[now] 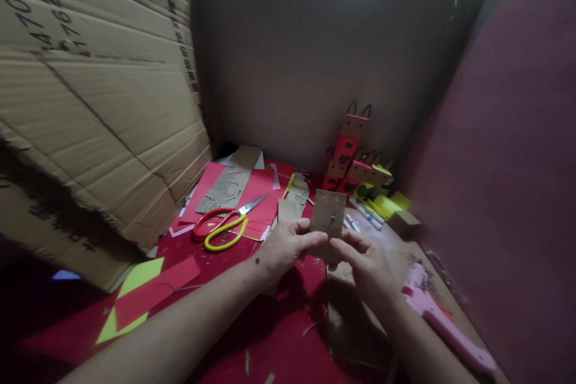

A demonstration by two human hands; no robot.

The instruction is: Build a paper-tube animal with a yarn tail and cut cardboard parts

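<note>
A small rectangular piece of brown cardboard (328, 210) is held upright in front of me, with a small mark on its face. My left hand (294, 243) pinches its lower left edge between thumb and fingers. At its lower right, my right hand (364, 255) grips the same piece, thumb on the near face. Just beyond my left hand stands or lies another small tan cardboard piece (287, 210). Scissors (225, 225) with one red and one yellow handle lie with their blades apart to the left of my hands.
Red paper sheets (252, 192) and a torn cardboard strip (231, 177) lie at the back left. Decorated red and cardboard figures with ears (353, 144) stand at the back. Markers (366, 213) and a pink glue gun (441, 318) are on the right. A large cardboard panel (112, 84) rises at left.
</note>
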